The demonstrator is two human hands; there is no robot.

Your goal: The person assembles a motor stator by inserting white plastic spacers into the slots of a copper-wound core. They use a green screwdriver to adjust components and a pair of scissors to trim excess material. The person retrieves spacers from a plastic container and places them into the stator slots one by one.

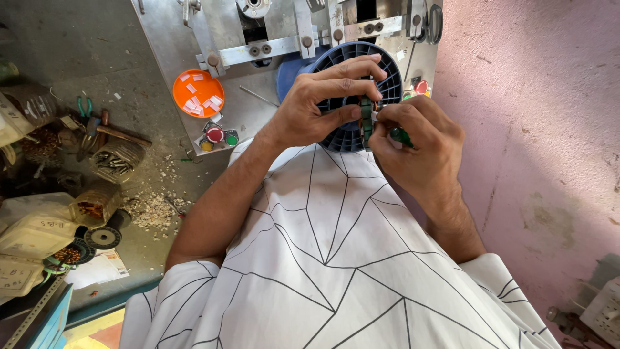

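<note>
**Both hands pinch a small green part in front of the blue spool**

Left hand (323,103) curls over the face of the blue ribbed spool (387,71), fingers spread across its top, thumb pressing a dark green ring-like part (367,116) from the left. Right hand (420,145) closes on the same part from the right, fingertips pinched together, with a green handle tip (402,136) poking out of the grip. Part's long axis runs roughly vertical in frame, edge-on to the camera; exact shape hard to tell, mostly hidden by fingers.

Spool sits flat-face toward the camera, against the grey metal machine plate (161,45). Just right of the spool: pink wall (529,129), very close, little room on that side. Left of the spool: orange lid (198,94) with white slips, then red and green push buttons (219,136) below it. Further left of the spool, well apart: floor clutter, wood shavings (152,207), tins, pliers (84,106). Below the spool, the person's white patterned shirt (336,271) fills the frame.
</note>
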